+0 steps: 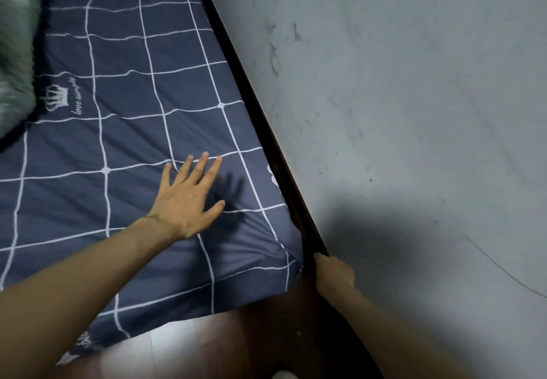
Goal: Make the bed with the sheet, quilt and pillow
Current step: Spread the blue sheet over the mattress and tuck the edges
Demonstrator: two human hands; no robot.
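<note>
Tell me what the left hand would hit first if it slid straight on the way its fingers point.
The left hand lies flat on the navy grid sheet, fingers pointing up and slightly right. Sliding on, it would probably cross more sheet, then meet the dark bed frame edge along the grey wall; depth is unclear.

Both my arms are bare from the bottom of the view up to the wrists: no sleeves, no cuffs, no gloves. My left hand (185, 201), the one over the navy checked sheet (124, 88), wears no ring on any of the fingers I can see, and its wrist carries no watch, strap or bracelet. The nails there are short and plain, unpainted. My right hand (333, 272), on the side of the sheet towards the wall, sits in deep shadow; its wrist looks bare as well, but I cannot make out its fingers or nails.
</note>
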